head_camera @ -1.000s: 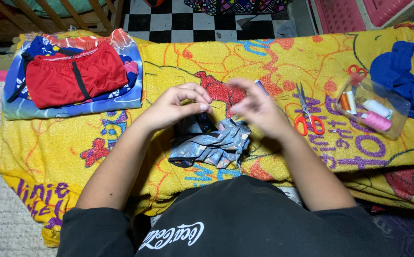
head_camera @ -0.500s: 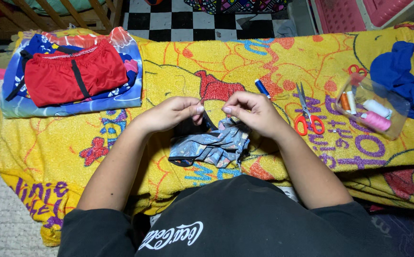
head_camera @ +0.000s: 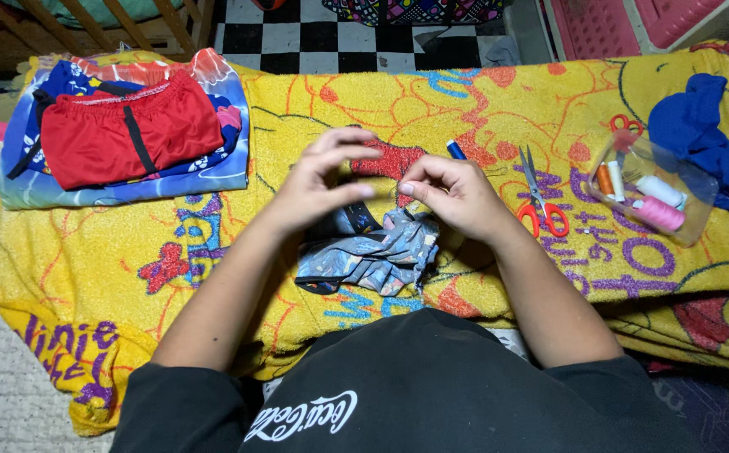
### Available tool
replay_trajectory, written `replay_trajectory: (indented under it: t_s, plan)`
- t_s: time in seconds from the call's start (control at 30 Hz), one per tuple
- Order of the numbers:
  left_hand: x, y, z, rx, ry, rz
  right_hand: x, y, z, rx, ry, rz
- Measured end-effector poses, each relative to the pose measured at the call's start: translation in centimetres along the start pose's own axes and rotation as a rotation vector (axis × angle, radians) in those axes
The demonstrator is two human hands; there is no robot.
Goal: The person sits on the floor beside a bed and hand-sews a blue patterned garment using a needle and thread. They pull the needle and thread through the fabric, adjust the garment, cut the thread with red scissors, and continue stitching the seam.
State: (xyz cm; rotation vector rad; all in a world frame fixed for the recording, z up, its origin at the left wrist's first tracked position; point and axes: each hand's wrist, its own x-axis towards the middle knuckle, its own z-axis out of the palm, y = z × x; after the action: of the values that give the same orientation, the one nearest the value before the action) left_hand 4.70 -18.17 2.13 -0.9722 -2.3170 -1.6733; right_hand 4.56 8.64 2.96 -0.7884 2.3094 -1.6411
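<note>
hands [head_camera: 385, 189] nearer, one scissors [head_camera: 539, 200], two spools [head_camera: 656, 203]

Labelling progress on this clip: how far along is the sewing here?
Looks done: red shorts lie folded on a blue patterned cloth at the far left. In hand: left hand and right hand pinch fingertips together above the crumpled grey garment; no needle or thread is discernible. Left: red-handled scissors and the clear bag of thread spools lie untouched; blue clothes wait at right.
</note>
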Motion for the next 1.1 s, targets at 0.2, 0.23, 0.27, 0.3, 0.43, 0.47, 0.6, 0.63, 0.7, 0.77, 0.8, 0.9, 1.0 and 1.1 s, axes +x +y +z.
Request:
replay_trajectory:
  t_s: [0.2,0.23,0.27,0.3,0.43,0.47,0.6,0.63,0.7,0.77,0.8,0.9,1.0,1.1]
  plan:
    - [0.8,1.1,2.9,0.139,-0.036,-0.064,-0.2,0.2,0.0,0.057,0.019,0.010]
    - [0.8,1.0,2.9,0.136,-0.043,-0.079,-0.2,0.3,0.0,0.089,0.024,0.011]
    - [0.8,0.9,2.9,0.119,-0.076,-0.092,-0.3,0.4,-0.2,0.050,0.036,0.026]
    - [0.8,0.7,2.8,0.101,-0.110,-0.107,-0.5,0.5,-0.3,0.012,0.047,0.041]
    - [0.6,0.2,2.5,0.038,-0.157,-0.082,-1.1,0.9,-0.4,-0.009,0.065,0.046]
    - [0.6,0.1,2.4,0.001,-0.153,-0.075,-1.1,1.1,-0.3,0.025,0.053,0.039]
    - [0.5,-0.7,2.6,-0.091,-0.148,-0.076,-1.1,1.4,-0.3,0.120,0.033,0.022]
    - [0.5,-1.0,2.7,-0.099,-0.149,-0.085,-1.0,1.4,-0.3,0.135,0.035,0.020]
    - [0.3,-1.6,2.7,0.022,-0.128,-0.025,-1.2,1.4,-0.7,0.059,0.093,0.023]
    - [0.0,-2.2,2.5,0.011,-0.106,-0.031,-1.4,1.4,-1.3,0.044,0.127,0.034]
    - [-0.1,-2.4,2.3,-0.061,-0.094,-0.067,-1.6,1.3,-1.7,0.066,0.132,0.043]
    - [-0.5,-2.4,2.2,-0.207,-0.077,-0.127,-1.9,1.2,-2.3,0.072,0.118,0.042]
    - [-0.3,-1.7,2.4,-0.202,-0.058,-0.018,-1.9,1.1,-2.4,0.066,0.098,0.029]
    - [0.3,-0.6,3.3,-0.049,-0.047,0.075,-1.8,0.9,-2.1,0.064,0.090,0.023]
